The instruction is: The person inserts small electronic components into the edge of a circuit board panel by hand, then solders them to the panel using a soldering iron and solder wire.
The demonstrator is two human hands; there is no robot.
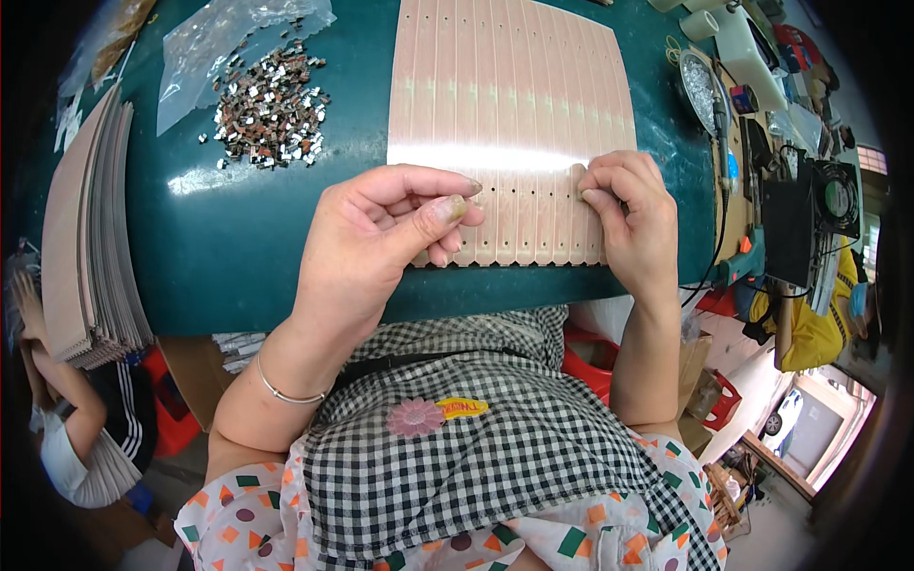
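Workshop table (pixel 360 105), teal top: 2 hands over a pale pink panel (pixel 514 119)

Wide fisheye view, looking down. Panel lies flat, centre to R of centre, reaching nearly to the table's near edge. It's split lengthwise into many narrow strips, w/ small dark holes near both ends; a bright band of glare crosses it.

L hand (pixel 367 224) is above the panel's near L corner, palm turned inward. Thumb and index are bent toward each other, tips close; other fingers curl loosely below. Can't tell if anything small is between them.

R hand (pixel 636 214) is at the panel's R side, near the hole row. Thumb and index tips are pinched nearly together, other fingers folded; can't tell what, if anything, they grip.

Upper L: heap of tiny silver & reddish-brown parts (pixel 271 109), beside a clear plastic bag (pixel 195 57). Far L: tall stack of long, thin pinkish-grey sheets (pixel 81 228).

Person wears a B&W checked apron (pixel 457 466) w/ a pink flower patch, plus a bracelet (pixel 286 396) on L wrist.

Bkgd R: round metal dish (pixel 698 81), black fan (pixel 838 198), co-worker in yellow (pixel 811 333). Bkgd L: another person's arm (pixel 71 385).
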